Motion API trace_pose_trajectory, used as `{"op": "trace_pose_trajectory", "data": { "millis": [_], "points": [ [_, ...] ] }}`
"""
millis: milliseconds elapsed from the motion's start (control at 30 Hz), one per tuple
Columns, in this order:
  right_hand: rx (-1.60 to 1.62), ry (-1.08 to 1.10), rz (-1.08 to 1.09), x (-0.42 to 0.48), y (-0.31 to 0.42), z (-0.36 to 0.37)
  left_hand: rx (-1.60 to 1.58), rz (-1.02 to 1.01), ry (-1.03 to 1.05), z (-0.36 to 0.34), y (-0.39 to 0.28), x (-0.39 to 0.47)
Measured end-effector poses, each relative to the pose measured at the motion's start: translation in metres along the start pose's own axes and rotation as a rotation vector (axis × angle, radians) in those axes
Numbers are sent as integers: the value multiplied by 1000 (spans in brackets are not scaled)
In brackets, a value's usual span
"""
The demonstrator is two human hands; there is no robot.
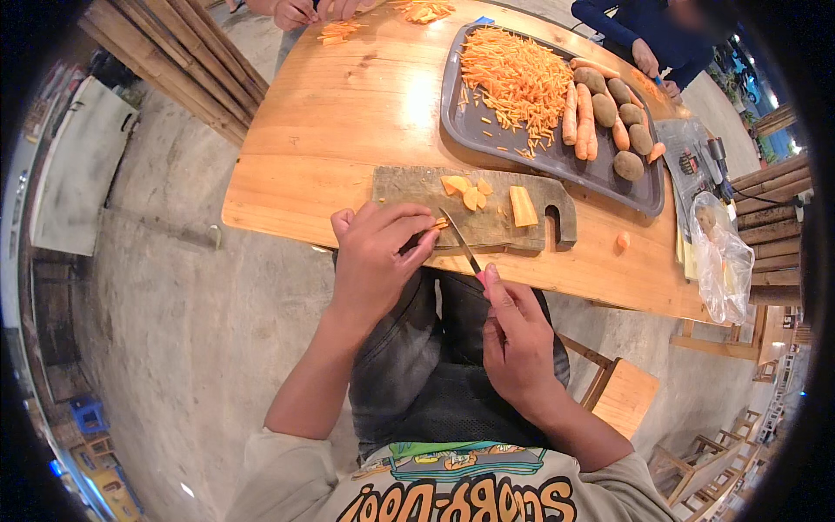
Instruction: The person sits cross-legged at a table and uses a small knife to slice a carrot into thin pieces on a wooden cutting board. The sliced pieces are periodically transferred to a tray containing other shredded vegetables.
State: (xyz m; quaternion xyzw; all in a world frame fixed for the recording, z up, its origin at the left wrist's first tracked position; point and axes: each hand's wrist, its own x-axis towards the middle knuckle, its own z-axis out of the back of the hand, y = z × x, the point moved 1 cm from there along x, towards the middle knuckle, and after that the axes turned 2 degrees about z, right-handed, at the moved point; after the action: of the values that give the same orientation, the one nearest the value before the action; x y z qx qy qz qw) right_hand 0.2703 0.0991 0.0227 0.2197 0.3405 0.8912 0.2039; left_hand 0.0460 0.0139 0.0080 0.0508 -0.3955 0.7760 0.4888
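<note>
My right hand (518, 326) grips the pink handle of a small kitchen knife (462, 241), its blade angled up and left over the wooden cutting board (404, 186). At the board's left front edge, the fingers of my left hand (385, 251) pinch a small bundle of carrot strips (441, 224), partly hidden by the fingertips. The knife tip is close beside these strips. Behind them on the board lie several carrot slices (470, 199). A thick cut piece of carrot (522, 206) rests farther right, near the board's notched end.
A dark tray (554, 163) behind the board holds carrot sticks (515, 78), whole carrots (584, 121) and potatoes (628, 166). A carrot end (623, 241) and a clear plastic bag (724, 267) are at right. Other people's hands (646, 59) work across the wooden table (313, 176).
</note>
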Motion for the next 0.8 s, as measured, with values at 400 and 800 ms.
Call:
{"op": "trace_pose_trajectory", "data": {
  "millis": [400, 800],
  "points": [
    [15, 5, -48, 2, -1, 1, -1, 32, 99, 6, 7, 9],
    [8, -9, -38, 1, -4, -1, -42, 183, 74, 4, -2, 1]
  ]
}}
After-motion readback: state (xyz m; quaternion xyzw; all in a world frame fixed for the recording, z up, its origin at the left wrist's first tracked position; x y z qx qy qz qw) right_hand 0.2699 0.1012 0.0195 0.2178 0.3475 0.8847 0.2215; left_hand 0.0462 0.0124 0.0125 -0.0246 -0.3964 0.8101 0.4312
